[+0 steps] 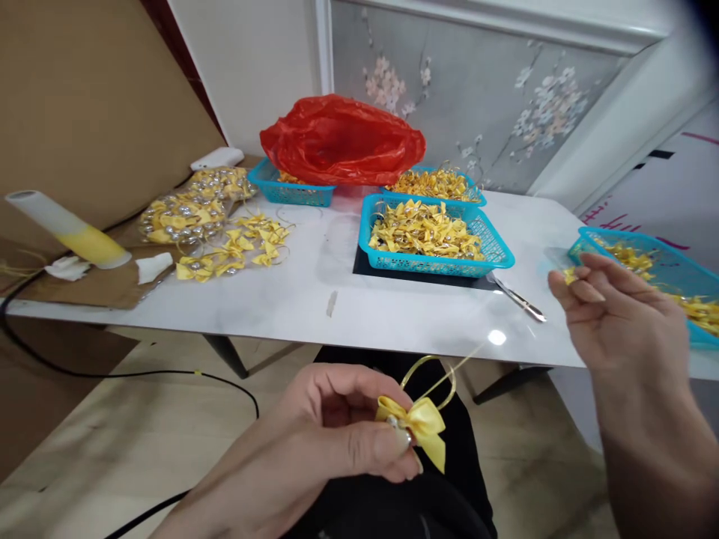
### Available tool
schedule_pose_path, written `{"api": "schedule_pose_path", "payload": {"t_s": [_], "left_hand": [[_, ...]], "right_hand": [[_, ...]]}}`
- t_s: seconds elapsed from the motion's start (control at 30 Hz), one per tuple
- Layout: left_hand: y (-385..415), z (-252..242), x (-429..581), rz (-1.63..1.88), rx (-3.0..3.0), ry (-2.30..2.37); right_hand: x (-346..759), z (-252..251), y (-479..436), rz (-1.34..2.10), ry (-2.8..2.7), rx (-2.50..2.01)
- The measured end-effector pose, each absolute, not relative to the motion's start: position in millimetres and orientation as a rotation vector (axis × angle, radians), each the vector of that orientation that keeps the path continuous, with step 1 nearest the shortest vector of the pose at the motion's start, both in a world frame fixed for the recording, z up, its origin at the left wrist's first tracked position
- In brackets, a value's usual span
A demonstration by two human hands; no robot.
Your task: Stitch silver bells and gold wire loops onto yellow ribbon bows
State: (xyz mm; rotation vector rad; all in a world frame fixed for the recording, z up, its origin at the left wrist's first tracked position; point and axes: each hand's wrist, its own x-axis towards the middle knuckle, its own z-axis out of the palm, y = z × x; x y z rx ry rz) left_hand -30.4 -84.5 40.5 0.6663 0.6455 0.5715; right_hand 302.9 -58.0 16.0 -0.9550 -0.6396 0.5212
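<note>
My left hand (348, 434) pinches a yellow ribbon bow (428, 425) between thumb and fingers, above my lap. Silvery beads sit at the bow's middle, under my thumb. A loop of gold-yellow cord (413, 367) rises from behind the bow. One thin straight strand runs up and right, in line with the fingertips of my right hand (623, 314), and fades against the white table. That right hand is raised over the table's right side, its thumb and fingers pinched together. A bit of yellow shows by its fingertips, beside a blue basket (663, 243) of yellow bows.
On the white table (303, 299) stand another blue basket (438, 266) of bows, a red plastic bag (342, 142) and bagged beaded bows (183, 217). Loose bows (239, 247) lie at left, near a yellow-and-white tube (73, 228). A metal tool (520, 299) lies by the basket.
</note>
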Motion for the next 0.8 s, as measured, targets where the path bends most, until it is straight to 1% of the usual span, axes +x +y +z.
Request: {"api": "schedule_pose_path", "payload": {"t_s": [0.2,0.43,0.8], "left_hand": [[-85.7,39.4,-27.0,0.548,0.638,0.692],[-83.4,41.8,-27.3,0.514,0.622,0.67],[-85.2,37.9,-28.7,0.545,0.598,0.581]], "right_hand": [[299.8,-7.0,-65.3,0.46,-0.753,-1.073],[296.6,-18.7,-62.4,0.323,-0.864,-1.243],[300.7,-36.6,-64.9,0.017,-1.11,-1.617]]}}
